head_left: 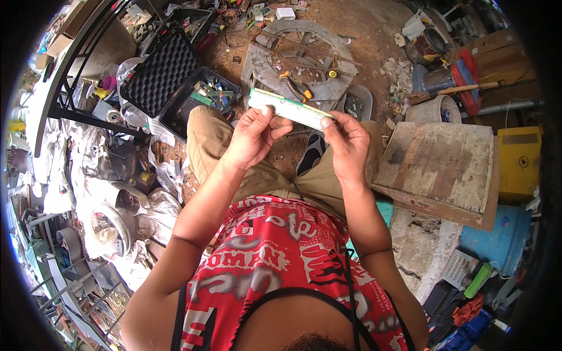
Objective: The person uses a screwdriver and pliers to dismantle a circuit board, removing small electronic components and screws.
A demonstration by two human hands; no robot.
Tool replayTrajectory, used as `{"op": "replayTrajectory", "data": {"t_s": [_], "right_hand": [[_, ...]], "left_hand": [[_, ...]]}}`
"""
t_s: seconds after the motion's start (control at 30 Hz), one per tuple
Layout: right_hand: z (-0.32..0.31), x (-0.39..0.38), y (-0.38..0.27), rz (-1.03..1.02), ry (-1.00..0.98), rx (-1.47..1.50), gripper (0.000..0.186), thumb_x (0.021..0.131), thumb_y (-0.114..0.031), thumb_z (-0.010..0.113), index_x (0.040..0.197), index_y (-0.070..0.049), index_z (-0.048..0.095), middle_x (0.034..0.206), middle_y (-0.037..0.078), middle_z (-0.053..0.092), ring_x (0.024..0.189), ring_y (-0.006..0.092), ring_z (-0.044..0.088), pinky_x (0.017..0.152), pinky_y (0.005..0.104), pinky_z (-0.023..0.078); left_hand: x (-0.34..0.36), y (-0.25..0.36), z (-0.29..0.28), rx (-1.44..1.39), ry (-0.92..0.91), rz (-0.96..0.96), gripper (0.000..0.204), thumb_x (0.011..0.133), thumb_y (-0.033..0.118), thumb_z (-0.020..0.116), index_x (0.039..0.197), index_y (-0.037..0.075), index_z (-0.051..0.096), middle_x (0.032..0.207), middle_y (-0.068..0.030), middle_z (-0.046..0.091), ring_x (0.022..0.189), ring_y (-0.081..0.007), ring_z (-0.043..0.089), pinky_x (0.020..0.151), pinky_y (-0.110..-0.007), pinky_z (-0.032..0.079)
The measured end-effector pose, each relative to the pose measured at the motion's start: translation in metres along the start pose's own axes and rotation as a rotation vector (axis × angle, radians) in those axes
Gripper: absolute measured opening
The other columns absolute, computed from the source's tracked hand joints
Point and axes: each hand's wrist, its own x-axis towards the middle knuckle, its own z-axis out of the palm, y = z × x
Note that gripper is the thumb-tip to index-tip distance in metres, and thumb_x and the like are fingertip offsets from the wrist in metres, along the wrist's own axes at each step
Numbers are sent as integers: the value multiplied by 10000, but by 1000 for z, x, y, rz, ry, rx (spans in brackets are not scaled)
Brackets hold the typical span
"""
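A long, narrow white strip with a green and yellowish far edge (293,109) is held level between my two hands, above my lap. Its exact kind is hard to make out. My left hand (257,136) pinches the left end, thumb on top and fingers curled beneath. At the other end, my right hand (347,140) grips it between thumb and fingers. Just beyond the strip, pliers with orange and black handles (296,86) lie on a worn, grey many-sided frame (263,64).
An open black case with foam lining (167,76) holds small boards at the left. A bowl of small bits (357,102) sits beside the frame. To the right are a wooden board (436,167), a yellow box (520,164) and a blue container (494,240). Clutter fills the left side.
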Motion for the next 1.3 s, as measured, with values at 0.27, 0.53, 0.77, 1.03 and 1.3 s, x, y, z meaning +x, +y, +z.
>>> {"op": "replayTrajectory", "data": {"t_s": [0.27,0.53,0.77,1.03,1.3], "right_hand": [[0,0,1,11,1,-7,155,875,-74,716,992,21,677,719,-48,594,618,5,472,552,165,365],[-2,1,9,9,-17,0,165,879,-76,712,1005,21,668,737,-50,590,643,3,476,556,169,365],[0,-1,13,48,-149,56,181,875,-82,717,1026,10,678,857,-8,625,652,30,503,582,198,421],[-4,-3,8,-509,-68,-588,338,747,11,736,1073,-76,720,893,90,634,761,220,618,677,312,504],[-3,-3,6,-477,-49,-579,379,715,56,708,1072,-73,714,940,91,625,796,231,622,686,315,508]], "left_hand": [[-1,-1,-2,16,17,9,290,1014,212,494,1192,-9,556,1057,-157,682,940,-215,690,847,-319,592],[-2,-1,-1,36,60,20,279,1015,211,493,1180,-5,562,1044,-155,686,931,-214,692,836,-318,594],[-2,-1,-9,113,71,2,325,993,205,535,1257,15,519,1132,-110,650,986,-207,672,876,-320,573],[-1,6,13,50,112,52,426,984,90,525,1393,21,427,1302,-150,574,1164,-215,597,995,-337,519],[-1,6,10,65,45,56,496,983,52,500,1452,36,340,1407,-167,483,1238,-258,544,1007,-367,515]]}}
